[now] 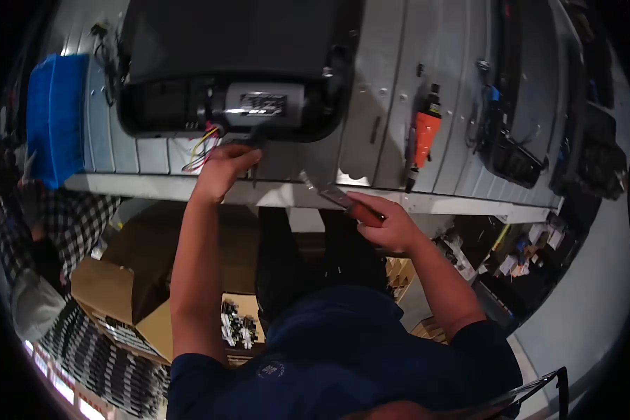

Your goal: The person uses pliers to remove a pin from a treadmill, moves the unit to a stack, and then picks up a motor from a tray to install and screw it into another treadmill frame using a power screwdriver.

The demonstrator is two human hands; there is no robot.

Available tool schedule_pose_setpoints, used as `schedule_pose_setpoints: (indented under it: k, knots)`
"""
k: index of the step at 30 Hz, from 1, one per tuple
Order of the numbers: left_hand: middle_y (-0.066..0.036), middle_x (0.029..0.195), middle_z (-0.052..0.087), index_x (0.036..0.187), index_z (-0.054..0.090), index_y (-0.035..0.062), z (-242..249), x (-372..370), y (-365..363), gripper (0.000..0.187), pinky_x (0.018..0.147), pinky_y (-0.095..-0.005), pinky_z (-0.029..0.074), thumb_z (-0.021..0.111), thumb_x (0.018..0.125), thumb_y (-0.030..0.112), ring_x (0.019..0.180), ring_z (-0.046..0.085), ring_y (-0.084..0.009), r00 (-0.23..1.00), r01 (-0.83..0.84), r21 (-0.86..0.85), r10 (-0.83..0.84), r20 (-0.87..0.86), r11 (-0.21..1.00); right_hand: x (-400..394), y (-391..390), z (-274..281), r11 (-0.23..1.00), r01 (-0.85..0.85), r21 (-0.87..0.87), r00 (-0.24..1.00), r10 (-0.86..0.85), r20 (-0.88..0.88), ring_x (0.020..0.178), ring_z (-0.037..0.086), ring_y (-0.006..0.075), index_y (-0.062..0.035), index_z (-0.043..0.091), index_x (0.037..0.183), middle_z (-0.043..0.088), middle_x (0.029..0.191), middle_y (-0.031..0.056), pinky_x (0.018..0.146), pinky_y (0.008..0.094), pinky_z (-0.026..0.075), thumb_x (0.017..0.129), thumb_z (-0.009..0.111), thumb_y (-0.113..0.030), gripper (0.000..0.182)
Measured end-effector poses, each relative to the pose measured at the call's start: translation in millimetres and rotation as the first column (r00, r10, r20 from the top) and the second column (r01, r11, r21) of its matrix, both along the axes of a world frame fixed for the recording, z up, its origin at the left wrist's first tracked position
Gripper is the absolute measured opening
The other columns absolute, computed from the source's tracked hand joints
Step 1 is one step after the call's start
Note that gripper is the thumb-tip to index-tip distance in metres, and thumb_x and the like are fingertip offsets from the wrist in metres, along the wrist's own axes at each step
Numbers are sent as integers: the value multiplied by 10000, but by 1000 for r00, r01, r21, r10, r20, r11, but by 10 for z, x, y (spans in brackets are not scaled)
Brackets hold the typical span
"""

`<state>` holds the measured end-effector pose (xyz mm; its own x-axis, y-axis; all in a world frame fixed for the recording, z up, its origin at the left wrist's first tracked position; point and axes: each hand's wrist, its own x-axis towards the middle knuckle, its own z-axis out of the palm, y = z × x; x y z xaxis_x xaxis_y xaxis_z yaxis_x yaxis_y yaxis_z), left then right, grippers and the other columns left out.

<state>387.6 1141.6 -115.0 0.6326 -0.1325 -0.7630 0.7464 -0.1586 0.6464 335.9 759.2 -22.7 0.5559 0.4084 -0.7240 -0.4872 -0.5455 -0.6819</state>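
Observation:
My left hand is closed in a pinch at the table's front edge, just below a silver motor with a label. A small dark piece shows at its fingertips, but I cannot tell what it is. Thin yellow, red and black wires run beside these fingers. The motor sits in the open end of a black machine housing. Wrapped round a red-handled tool with a flat metal head, my right hand is off to the right, in front of the table edge.
An orange and black power screwdriver lies on the metal table, with another black unit farther right. A blue bin stands at left. Below are a cardboard box and a person in a checked shirt.

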Motion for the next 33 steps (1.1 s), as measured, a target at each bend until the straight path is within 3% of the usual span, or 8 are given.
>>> schedule_pose_setpoints:
  k: [4,11,14,15,17,24,29,33]
  knots:
    - [-14,884,721,994,779,6,40,-9,-131,338,791,-287,458,741,983,342,853,603,-112,992,-71,142,55,112,987,-205,-943,-55,749,573,-333,793,-402,459,1239,649,327,-134,443,1620,620,1418,193,1076,410,504,953,699,-175,717]
    - [30,797,651,946,762,21,-96,-190,-302,314,674,-286,404,681,1048,307,737,525,-82,968,-237,181,215,130,955,247,-1902,-852,557,605,-568,763,-205,613,1265,580,454,-143,408,1616,592,1343,251,1037,521,488,957,721,-284,743]
    - [-4,945,724,1101,751,2,-19,-253,-349,305,729,-282,461,662,1058,291,832,607,-94,964,-256,233,229,137,938,285,-1736,-920,339,667,-664,613,257,747,1348,499,453,-124,402,1617,539,1415,235,1110,560,414,942,741,-295,775]
    - [-17,978,726,1127,740,-1,44,-284,-414,284,759,-291,477,668,1054,265,860,614,-102,946,-301,285,247,211,910,319,-1560,-801,461,674,-577,586,140,798,1392,429,460,-96,395,1611,492,1462,225,1179,584,333,921,765,-330,817]
    - [-51,1044,720,1188,700,-7,-92,-496,-372,245,858,-305,509,685,1044,191,924,629,-122,865,-444,295,319,388,846,357,-1141,-641,698,593,-401,685,-174,708,1338,471,483,-87,342,1624,484,1455,250,1168,573,369,891,797,-361,905]
    - [-42,1032,709,1167,674,12,379,-902,-733,194,876,-285,519,680,1054,170,953,651,-120,950,-150,157,99,295,976,352,-846,-974,558,691,-459,712,-417,565,1132,655,491,-85,469,1460,643,1234,284,980,537,535,851,798,-320,731]
    - [-21,991,718,1167,708,17,685,-776,-757,224,799,-268,508,660,1061,208,893,640,-96,973,177,-65,-164,161,982,-383,-536,-673,497,845,-197,532,-819,215,630,611,158,-58,557,1343,619,842,51,564,327,502,845,753,-197,553]
    - [-7,1060,724,1242,720,25,960,-667,-562,323,824,-272,508,628,1091,295,904,630,-100,939,344,-227,-329,103,911,-1401,559,-1,391,920,21,391,-919,-53,566,557,112,-83,517,1477,598,819,4,520,292,454,877,776,-130,656]
